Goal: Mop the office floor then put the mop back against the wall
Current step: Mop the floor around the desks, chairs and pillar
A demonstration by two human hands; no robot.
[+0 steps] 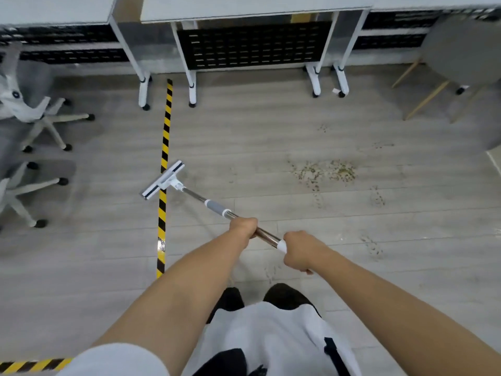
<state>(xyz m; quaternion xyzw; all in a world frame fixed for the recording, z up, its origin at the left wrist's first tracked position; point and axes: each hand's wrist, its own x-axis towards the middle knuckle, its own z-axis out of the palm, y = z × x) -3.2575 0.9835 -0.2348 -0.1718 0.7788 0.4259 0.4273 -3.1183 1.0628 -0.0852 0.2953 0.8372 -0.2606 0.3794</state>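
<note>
Two-fisted hold on mop handle (217,206), left hand (242,227) ahead of right hand (298,251); drag mop head (162,180) across seemingly gritty patch (325,172).

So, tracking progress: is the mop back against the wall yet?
No: left hand and right hand grip the mop, head on the floor.

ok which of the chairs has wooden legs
The grey chair at the far right. It stands on slim wooden legs, while the two white office chairs on the left have star bases on castors.
</note>
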